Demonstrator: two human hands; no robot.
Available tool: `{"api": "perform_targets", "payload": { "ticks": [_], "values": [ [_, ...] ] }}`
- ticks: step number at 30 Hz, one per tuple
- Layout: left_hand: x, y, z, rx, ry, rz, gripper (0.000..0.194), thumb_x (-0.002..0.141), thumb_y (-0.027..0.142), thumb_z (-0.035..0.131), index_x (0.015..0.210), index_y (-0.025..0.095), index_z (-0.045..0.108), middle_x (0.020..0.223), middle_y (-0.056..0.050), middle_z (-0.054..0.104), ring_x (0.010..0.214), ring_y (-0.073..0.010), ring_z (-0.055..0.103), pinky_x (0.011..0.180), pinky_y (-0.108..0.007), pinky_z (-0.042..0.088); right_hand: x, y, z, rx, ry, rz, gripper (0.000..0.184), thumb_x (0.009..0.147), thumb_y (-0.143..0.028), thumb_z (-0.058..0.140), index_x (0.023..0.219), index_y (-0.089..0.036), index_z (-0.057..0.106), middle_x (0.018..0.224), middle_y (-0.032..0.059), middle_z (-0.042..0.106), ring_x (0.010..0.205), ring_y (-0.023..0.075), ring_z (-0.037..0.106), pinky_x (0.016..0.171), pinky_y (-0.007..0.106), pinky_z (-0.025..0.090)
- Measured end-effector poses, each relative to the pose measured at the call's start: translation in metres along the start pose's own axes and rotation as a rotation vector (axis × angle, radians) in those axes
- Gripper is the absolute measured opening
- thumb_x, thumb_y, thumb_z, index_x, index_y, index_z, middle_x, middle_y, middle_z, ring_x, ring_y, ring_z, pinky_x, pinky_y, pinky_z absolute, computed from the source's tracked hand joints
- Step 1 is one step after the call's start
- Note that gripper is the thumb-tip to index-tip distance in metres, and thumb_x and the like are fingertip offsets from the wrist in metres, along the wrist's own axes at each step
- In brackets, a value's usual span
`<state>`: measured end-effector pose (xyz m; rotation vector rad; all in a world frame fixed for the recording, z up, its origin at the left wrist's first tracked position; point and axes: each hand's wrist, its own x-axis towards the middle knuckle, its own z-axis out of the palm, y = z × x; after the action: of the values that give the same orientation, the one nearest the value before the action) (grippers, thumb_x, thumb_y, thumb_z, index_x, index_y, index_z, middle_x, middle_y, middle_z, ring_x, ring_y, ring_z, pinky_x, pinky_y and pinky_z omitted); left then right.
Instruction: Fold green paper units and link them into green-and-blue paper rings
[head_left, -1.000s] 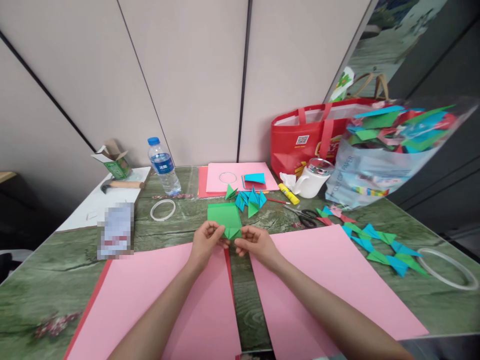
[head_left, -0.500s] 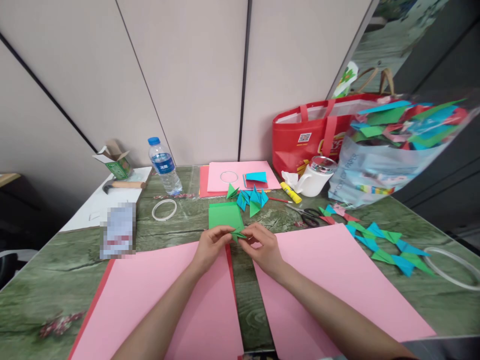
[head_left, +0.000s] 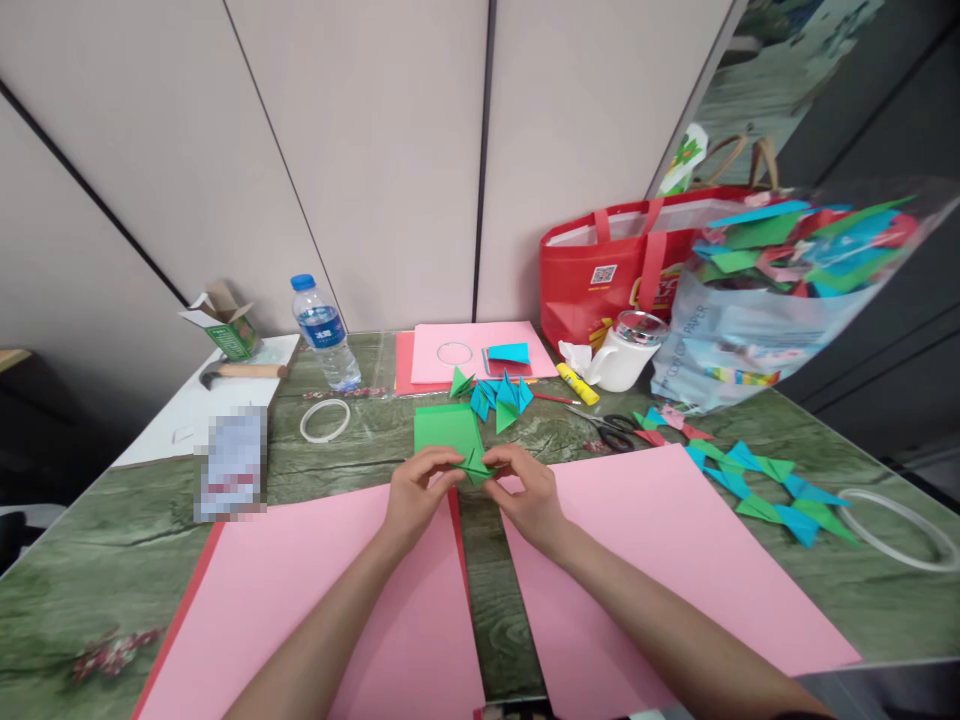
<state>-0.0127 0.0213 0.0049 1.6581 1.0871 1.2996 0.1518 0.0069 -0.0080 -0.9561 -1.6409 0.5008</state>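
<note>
A small folded green paper piece [head_left: 474,467] is pinched at both ends between my two hands. My left hand [head_left: 424,492] grips its left end with thumb and fingers. On the other end, my right hand [head_left: 528,492] closes its fingertips the same way. Just behind the hands lies a stack of square green paper [head_left: 447,430], its near right corner hidden by the held piece. Beyond that sit folded blue and green paper pieces [head_left: 502,398]. Large pink sheets lie under the forearms, a left pink sheet [head_left: 352,590] and a right pink sheet [head_left: 660,560].
At the back stand a water bottle [head_left: 327,335], a white mug [head_left: 628,358], a red bag [head_left: 577,280] and a plastic bag of folded paper [head_left: 750,340]. Scissors [head_left: 616,432], a glue stick [head_left: 577,384] and a folded-paper chain [head_left: 750,480] lie right. A hammer [head_left: 247,371] rests left.
The folded green piece has turned in my fingers and shows a broader, pointed face. Both hands stay pinched on it. The whole view has shifted slightly.
</note>
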Motion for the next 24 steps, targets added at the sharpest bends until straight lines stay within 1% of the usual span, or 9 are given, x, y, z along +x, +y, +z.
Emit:
{"api": "perform_targets", "payload": {
  "ticks": [2,4,7,10,13,16,19,22,24],
  "values": [
    [-0.001,0.000,0.000,0.048,0.021,-0.031,0.014,0.065,0.024,0.069,0.077,0.018,0.069,0.083,-0.004,0.067,0.076,-0.0164,0.061,0.067,-0.026,0.049,0.001,0.002,0.001,0.083,-0.020,0.144,0.018,0.071,-0.013,0.055,0.087,-0.020,0.058,0.078,0.0022,0.062,0.067,0.0136,0.060,0.060,0.026,0.051],
    [-0.001,0.001,0.000,0.048,0.020,-0.089,0.019,0.063,0.026,0.071,0.080,0.018,0.068,0.085,-0.004,0.067,0.071,-0.0153,0.061,0.062,-0.025,0.049,0.003,0.005,0.001,0.247,-0.037,0.306,0.016,0.071,-0.019,0.059,0.087,-0.020,0.057,0.078,0.0017,0.063,0.066,0.0140,0.061,0.060,0.027,0.052],
    [-0.002,0.003,0.002,0.018,0.006,-0.149,0.030,0.060,0.027,0.073,0.087,0.018,0.067,0.091,-0.005,0.066,0.076,-0.0164,0.061,0.063,-0.026,0.050,0.008,0.008,0.001,0.539,-0.006,0.514,0.021,0.066,-0.026,0.065,0.085,-0.020,0.056,0.077,0.0001,0.063,0.065,0.0140,0.062,0.060,0.028,0.053],
    [-0.002,0.005,0.004,-0.031,0.000,-0.145,0.039,0.059,0.026,0.074,0.096,0.019,0.064,0.099,-0.007,0.064,0.085,-0.0185,0.060,0.064,-0.026,0.051,0.011,0.013,0.001,0.741,0.055,0.676,0.030,0.061,-0.027,0.071,0.085,-0.020,0.055,0.070,-0.0029,0.062,0.059,0.0129,0.062,0.060,0.028,0.052],
    [-0.003,0.005,0.005,-0.068,0.010,-0.134,0.042,0.059,0.026,0.073,0.100,0.020,0.062,0.098,-0.006,0.062,0.080,-0.0171,0.061,0.059,-0.025,0.051,0.010,0.017,0.001,0.874,0.059,0.780,0.034,0.058,-0.027,0.074,0.085,-0.019,0.056,0.067,-0.0031,0.061,0.061,0.0134,0.063,0.063,0.029,0.052],
    [-0.003,0.003,0.005,-0.062,0.041,-0.127,0.029,0.063,0.027,0.070,0.090,0.018,0.065,0.088,-0.004,0.062,0.066,-0.0133,0.061,0.054,-0.025,0.051,0.007,0.018,0.003,0.887,-0.013,0.814,0.035,0.057,-0.028,0.075,0.086,-0.019,0.056,0.070,-0.0011,0.063,0.061,0.0138,0.063,0.062,0.029,0.052],
    [-0.003,0.001,0.005,-0.058,0.084,-0.108,0.013,0.068,0.025,0.066,0.077,0.015,0.066,0.083,-0.002,0.061,0.049,-0.0078,0.057,0.050,-0.023,0.050,0.005,0.017,0.004,0.794,-0.110,0.771,0.037,0.057,-0.027,0.075,0.088,-0.019,0.056,0.075,-0.0009,0.062,0.060,0.0127,0.062,0.060,0.030,0.051],
    [-0.002,0.002,0.004,-0.054,0.115,-0.091,0.009,0.069,0.023,0.065,0.074,0.016,0.066,0.081,-0.001,0.060,0.047,-0.0067,0.056,0.050,-0.022,0.049,0.006,0.015,0.004,0.652,-0.167,0.665,0.047,0.051,-0.022,0.077,0.093,-0.020,0.057,0.086,-0.0003,0.061,0.064,0.0115,0.060,0.064,0.029,0.050],
    [-0.001,0.002,0.003,-0.060,0.123,-0.090,0.007,0.069,0.022,0.065,0.072,0.016,0.066,0.079,-0.001,0.058,0.048,-0.0072,0.057,0.050,-0.022,0.050,0.007,0.014,0.003,0.568,-0.187,0.623,0.048,0.051,-0.023,0.077,0.096,-0.020,0.058,0.089,0.0011,0.061,0.066,0.0122,0.060,0.065,0.029,0.049]
  ]
}}
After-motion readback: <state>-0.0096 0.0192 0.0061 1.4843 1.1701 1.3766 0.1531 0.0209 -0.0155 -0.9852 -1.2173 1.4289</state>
